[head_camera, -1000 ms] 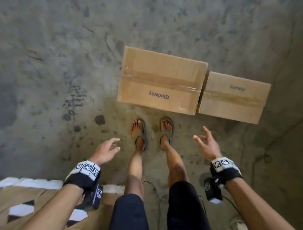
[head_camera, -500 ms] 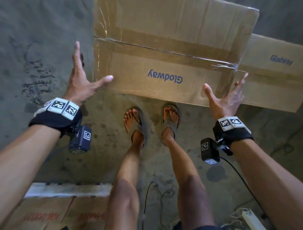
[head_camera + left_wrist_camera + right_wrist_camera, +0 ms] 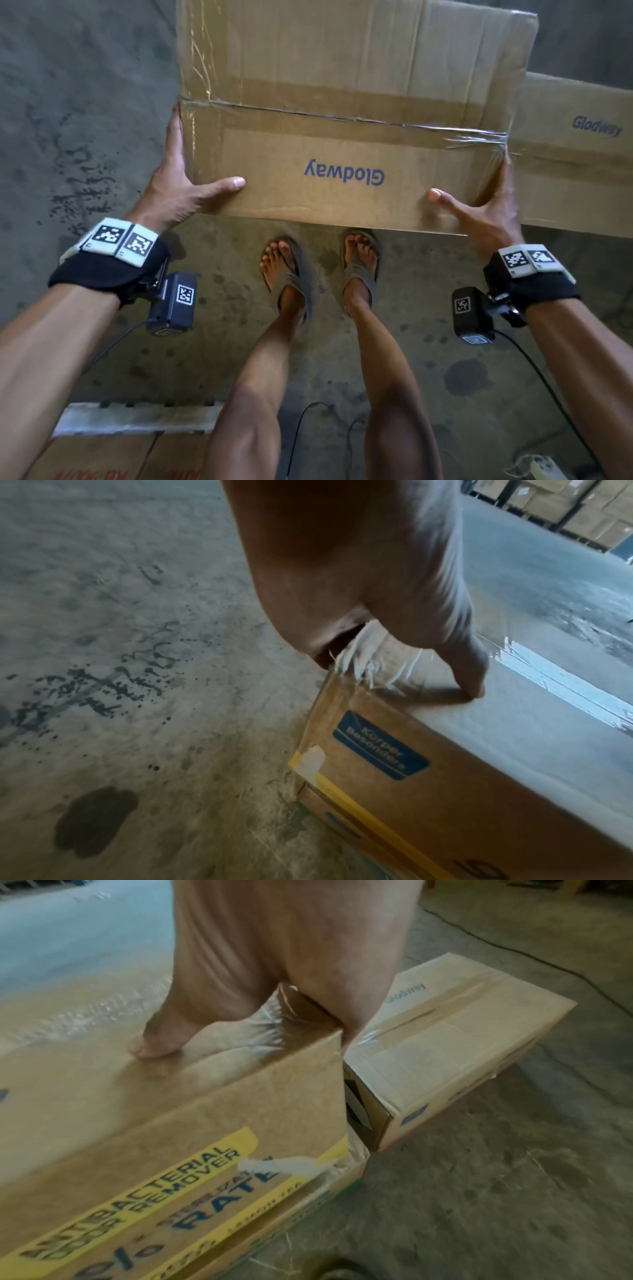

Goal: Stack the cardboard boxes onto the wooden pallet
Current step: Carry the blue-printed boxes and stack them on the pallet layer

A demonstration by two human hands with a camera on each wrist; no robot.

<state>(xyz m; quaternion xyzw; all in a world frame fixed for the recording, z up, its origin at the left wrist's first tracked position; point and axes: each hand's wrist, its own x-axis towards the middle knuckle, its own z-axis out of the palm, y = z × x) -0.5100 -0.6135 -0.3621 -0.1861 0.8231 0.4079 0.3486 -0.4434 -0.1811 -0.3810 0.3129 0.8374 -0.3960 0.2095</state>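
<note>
A large taped cardboard box (image 3: 342, 102) printed "Glodway" stands on the concrete floor just past my feet. My left hand (image 3: 178, 192) lies flat against its left end, fingers straight along the side and thumb on the top face. My right hand (image 3: 486, 212) presses the right end the same way. In the left wrist view the thumb (image 3: 472, 680) rests on the box (image 3: 445, 764) top. The right wrist view has my right hand (image 3: 291, 947) over the box (image 3: 171, 1110) corner. A second, smaller Glodway box (image 3: 575, 154) sits close beside it on the right (image 3: 445, 1047). No pallet is in view.
My sandalled feet (image 3: 287, 274) stand close to the box's near face. Behind me at the lower left lies another printed carton (image 3: 102, 459). Black cables (image 3: 308, 428) and a power strip (image 3: 544, 466) lie on the floor. Racks of cartons (image 3: 565, 512) stand far off.
I have bent down toward the large box. Both hands moved from open air in front of my legs onto the box's left and right ends.
</note>
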